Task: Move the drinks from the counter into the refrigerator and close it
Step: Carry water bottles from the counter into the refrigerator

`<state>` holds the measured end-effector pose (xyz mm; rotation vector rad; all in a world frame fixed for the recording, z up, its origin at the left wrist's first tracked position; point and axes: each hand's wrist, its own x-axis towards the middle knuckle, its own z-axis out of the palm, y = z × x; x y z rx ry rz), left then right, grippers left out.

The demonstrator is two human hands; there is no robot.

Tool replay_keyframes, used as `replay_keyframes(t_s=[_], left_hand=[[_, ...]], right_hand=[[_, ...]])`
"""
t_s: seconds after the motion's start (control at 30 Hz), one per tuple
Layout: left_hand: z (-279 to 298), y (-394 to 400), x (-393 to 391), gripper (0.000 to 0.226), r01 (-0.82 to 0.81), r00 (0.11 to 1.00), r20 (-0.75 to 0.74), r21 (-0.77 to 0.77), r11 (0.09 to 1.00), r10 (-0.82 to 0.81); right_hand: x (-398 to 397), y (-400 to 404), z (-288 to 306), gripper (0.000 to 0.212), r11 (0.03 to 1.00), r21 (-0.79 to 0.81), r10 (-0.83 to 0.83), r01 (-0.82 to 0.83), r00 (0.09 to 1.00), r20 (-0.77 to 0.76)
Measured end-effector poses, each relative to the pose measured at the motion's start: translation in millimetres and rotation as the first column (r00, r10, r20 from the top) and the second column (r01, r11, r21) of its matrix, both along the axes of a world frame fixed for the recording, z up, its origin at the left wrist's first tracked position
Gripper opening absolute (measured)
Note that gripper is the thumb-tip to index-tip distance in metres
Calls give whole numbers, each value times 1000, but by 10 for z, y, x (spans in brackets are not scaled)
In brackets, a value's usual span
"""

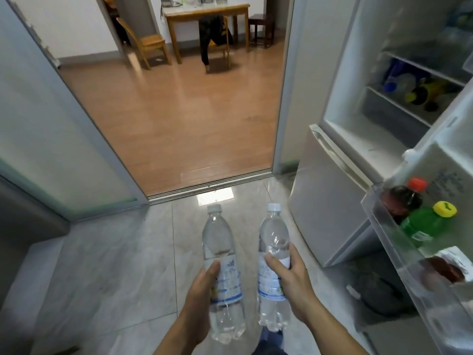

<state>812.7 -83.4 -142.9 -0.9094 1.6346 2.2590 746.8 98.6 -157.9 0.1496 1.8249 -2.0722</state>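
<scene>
My left hand (pixel 203 290) grips a clear water bottle (pixel 220 249) with a white cap and a blue-and-white label. Beside it, my right hand (pixel 291 275) grips a second clear water bottle (pixel 272 242) of the same kind. Both bottles stand upright over the tiled floor. The refrigerator (pixel 358 73) is on the right with its upper door (pixel 435 155) swung open toward me. In the door shelf (pixel 384 226) stand a dark bottle with a red cap (pixel 404 198) and a green bottle with a yellow cap (pixel 425 221). Several more bottles (pixel 414 90) lie on an inner shelf.
The lower freezer door (pixel 330 196) is shut. A doorway (pixel 179 111) ahead opens onto a wooden floor with a table (pixel 204 11) and chairs, where a seated person's legs (pixel 212 34) show. A sliding door panel (pixel 38 111) stands at left. A dark mat (pixel 378 293) lies beneath the open door.
</scene>
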Motion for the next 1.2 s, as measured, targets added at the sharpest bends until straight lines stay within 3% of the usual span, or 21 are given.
replay_keyframes(t_s=[0.33, 0.63, 0.93, 1.2], left_hand=[[397, -272, -1746, 52, 34, 995, -95, -86, 996, -42], [147, -738, -3221, 63, 161, 984, -72, -42, 986, -163], [191, -1140, -4737, 78, 408, 911, -109, 115, 906, -397], [221, -629, -5579, 75, 611, 791, -148, 154, 776, -594]], right_hand=[[-1827, -258, 210, 30, 999, -37, -10, 10, 1000, 0], [-2918, -478, 67, 36, 982, 37, -186, 186, 983, -2], [-3686, -839, 264, 47, 855, 107, -502, 508, 861, -79], [-4036, -623, 424, 48, 721, 86, -679, 688, 726, -107]])
